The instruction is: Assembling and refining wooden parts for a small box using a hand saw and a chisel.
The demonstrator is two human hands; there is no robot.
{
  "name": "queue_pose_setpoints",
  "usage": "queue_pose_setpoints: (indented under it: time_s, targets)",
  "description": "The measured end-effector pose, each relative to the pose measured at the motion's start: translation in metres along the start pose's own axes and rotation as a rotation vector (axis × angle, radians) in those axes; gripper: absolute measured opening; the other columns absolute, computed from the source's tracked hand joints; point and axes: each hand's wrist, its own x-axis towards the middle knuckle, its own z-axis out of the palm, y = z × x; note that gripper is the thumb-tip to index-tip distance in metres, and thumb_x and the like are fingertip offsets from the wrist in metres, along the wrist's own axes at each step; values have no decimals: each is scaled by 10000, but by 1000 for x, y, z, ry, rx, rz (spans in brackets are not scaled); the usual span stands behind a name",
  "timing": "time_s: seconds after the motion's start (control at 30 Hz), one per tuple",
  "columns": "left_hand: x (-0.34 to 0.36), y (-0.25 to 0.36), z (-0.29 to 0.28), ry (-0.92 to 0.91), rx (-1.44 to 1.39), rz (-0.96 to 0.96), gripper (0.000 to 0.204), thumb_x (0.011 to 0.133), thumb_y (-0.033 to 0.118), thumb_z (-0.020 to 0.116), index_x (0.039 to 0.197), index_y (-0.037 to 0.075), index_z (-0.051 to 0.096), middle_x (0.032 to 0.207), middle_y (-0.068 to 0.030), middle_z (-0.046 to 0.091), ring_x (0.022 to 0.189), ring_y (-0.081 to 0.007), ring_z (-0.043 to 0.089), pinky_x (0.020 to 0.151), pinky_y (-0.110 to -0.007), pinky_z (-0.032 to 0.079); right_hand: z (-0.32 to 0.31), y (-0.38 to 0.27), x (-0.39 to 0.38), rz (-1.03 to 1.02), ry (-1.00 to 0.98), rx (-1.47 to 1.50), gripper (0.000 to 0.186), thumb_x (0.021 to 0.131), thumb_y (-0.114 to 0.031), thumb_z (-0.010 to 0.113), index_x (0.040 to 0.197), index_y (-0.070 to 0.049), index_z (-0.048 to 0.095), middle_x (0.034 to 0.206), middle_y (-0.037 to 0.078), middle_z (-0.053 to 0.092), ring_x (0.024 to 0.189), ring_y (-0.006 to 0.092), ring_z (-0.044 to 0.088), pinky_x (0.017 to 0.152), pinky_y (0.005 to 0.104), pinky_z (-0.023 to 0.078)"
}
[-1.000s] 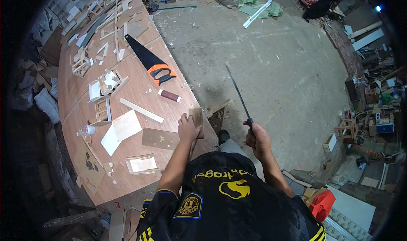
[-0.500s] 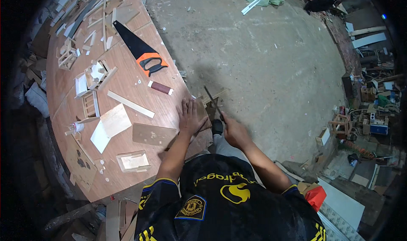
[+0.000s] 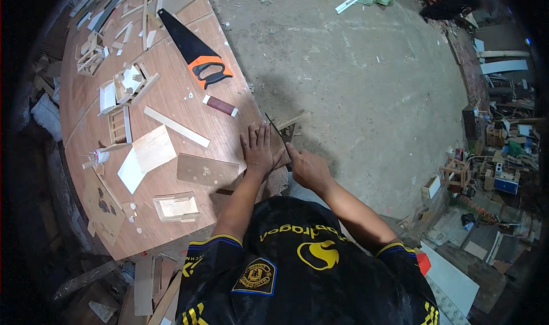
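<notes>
My left hand [image 3: 259, 149] lies flat, fingers spread, on a small wooden piece [image 3: 279, 156] at the right edge of the round wooden table [image 3: 189, 104]. My right hand [image 3: 306, 167] grips the handle of a thin dark file [image 3: 275, 132], whose blade slants up and left across the piece beside my left fingers. The piece is mostly hidden under my left hand.
On the table lie a black handsaw with an orange handle [image 3: 194, 53], a dark red sanding block [image 3: 220, 105], a long wooden strip [image 3: 176, 126], flat plywood sheets [image 3: 207, 170], a small wooden tray [image 3: 175, 206] and several small wooden frames [image 3: 128, 84]. Concrete floor [image 3: 372, 84] spreads right, with clutter along its far edge.
My right hand has brought the thin tool down from over the floor to the table edge beside my left hand. My left hand stays pressed on the wooden piece.
</notes>
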Motion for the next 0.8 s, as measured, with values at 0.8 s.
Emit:
queue_pose_setpoints:
  time_s: [0.8]
  targets:
    - [-4, -7, -6, -137, 121, -3, 935, 820, 685, 458, 1510, 103, 216, 1570, -72, 165, 1431, -417, 94, 1114, -635, 45, -23, -29, 59, 111, -133, -90, 283, 904, -150, 421, 1018, 18, 618, 736, 219, 656, 708, 413, 649, 619, 529, 502]
